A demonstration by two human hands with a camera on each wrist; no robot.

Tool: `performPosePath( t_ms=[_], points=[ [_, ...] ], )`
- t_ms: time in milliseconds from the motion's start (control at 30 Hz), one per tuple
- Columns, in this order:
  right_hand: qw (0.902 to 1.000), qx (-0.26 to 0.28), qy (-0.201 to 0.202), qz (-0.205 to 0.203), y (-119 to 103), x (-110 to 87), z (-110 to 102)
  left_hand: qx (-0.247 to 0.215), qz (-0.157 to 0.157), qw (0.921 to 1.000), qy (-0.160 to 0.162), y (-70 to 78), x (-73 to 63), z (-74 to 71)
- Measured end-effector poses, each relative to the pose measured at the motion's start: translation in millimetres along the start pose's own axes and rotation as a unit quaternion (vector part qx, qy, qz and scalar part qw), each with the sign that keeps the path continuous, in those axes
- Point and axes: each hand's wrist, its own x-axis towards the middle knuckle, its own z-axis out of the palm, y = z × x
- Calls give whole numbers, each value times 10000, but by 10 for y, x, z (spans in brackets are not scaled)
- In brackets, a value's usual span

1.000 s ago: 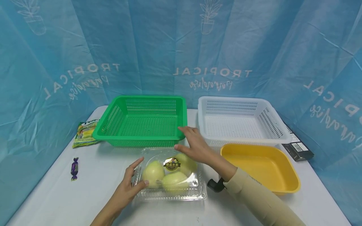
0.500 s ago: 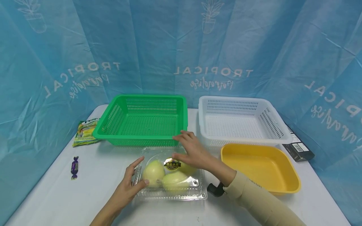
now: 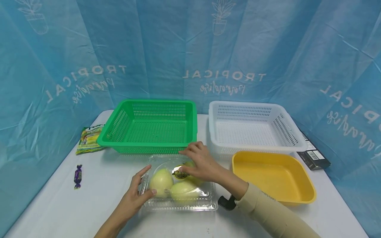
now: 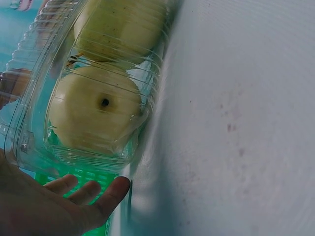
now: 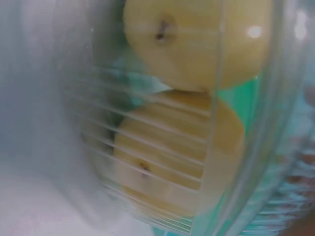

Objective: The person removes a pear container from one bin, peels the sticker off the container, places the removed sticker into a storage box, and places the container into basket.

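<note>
A clear plastic clamshell box (image 3: 193, 208) with pale yellow-green pears (image 3: 161, 182) inside lies on the white table, its lid down. A black and gold label (image 3: 180, 174) is on top. My left hand (image 3: 133, 197) is at the box's left side, fingers extended and thumb at its near-left edge. Over the right part of the lid lies my right hand (image 3: 203, 165), thumb near the label and fingers by the far edge; their contact is unclear. In the left wrist view, the fingers (image 4: 112, 195) spread beside the box wall. Through the ribbed plastic, the right wrist view shows pears (image 5: 177, 147).
Behind the box stand a green basket (image 3: 147, 144) and a white basket (image 3: 259, 148). A yellow basin (image 3: 275, 178) is at right, beside a black box (image 3: 315, 160). At left lie a purple-wrapped candy (image 3: 78, 177) and a yellow-green packet (image 3: 89, 139).
My right hand has shifted slightly left and nearer over the lid, its thumb now reaching the label. The left hand and the box have stayed in place.
</note>
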Motion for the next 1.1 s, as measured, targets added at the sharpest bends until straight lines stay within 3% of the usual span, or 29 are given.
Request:
performPosePath(
  t_ms=[1100],
  points=[
    [9934, -642, -336, -890, -20, -11, 112, -92, 78, 9999, 6, 15, -10, 8]
  ],
)
